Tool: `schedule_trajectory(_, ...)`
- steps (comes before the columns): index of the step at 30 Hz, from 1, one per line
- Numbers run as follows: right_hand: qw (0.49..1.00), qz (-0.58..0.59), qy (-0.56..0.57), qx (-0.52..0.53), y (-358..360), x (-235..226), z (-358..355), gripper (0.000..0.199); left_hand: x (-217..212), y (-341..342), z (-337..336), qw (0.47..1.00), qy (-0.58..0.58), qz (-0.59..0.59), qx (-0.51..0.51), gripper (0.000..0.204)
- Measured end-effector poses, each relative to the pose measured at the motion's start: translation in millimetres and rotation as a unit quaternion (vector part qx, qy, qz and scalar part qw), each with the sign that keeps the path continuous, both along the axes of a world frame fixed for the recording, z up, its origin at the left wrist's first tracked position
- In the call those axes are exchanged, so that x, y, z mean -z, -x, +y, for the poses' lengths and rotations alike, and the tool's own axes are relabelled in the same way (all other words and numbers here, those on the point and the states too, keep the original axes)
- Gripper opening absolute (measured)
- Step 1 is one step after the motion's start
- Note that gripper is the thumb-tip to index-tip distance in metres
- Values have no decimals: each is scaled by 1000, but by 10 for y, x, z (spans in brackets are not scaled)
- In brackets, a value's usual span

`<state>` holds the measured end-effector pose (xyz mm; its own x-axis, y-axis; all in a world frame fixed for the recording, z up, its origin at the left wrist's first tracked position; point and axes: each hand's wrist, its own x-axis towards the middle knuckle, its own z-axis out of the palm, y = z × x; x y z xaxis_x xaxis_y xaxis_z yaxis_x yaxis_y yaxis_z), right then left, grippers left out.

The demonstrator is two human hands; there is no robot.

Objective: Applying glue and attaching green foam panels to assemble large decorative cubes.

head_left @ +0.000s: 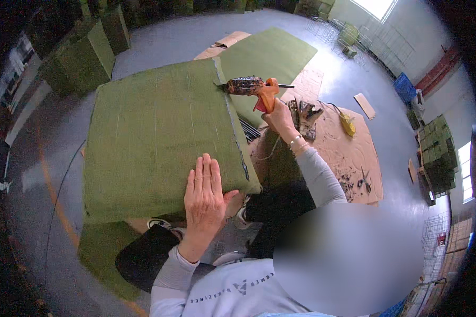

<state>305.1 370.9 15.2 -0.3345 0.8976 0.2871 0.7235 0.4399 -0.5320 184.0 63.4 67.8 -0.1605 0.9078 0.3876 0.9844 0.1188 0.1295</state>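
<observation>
My right hand point(280, 119) is wrapped round the orange handle of a glue gun point(248, 86), its dark, crusted barrel pointing left. The nozzle is at the far part of a green fabric-covered panel point(148, 132); whether it touches cannot be made out. A dark glue line point(234, 124) runs along the panel's right edge, from the far corner toward the near one. A black stick pokes out behind the gun. My left hand point(206, 185) lies flat on the panel's near right part, fingers stretched out and holding nothing.
Another green sheet point(272, 50) lies behind the panel. Cardboard point(349, 158) to the right bears scissors point(366, 181), a yellow object point(347, 124) and dark-stained blocks point(307, 119). Several black sticks point(250, 130) lie beside the panel. A cable point(63, 179) crosses the floor at left; green boxes point(82, 58) stand beyond.
</observation>
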Motion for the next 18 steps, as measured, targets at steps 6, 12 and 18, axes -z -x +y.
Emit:
schedule_trajectory(6, 1000, -12, 23, 14, 336, -34, 353, 40, 25, 0, 0, 1000, 18, 3, 3, 75)
schedule_trajectory(12, 999, -1, 42, 29, 619, -70, 612, 39, 17, -3, 9, 1000, 9, -3, 4, 72)
schedule_trajectory(18, 998, -5, 43, 53, 830, -86, 819, 39, -13, -32, 25, 1000, 3, 19, -12, 72)
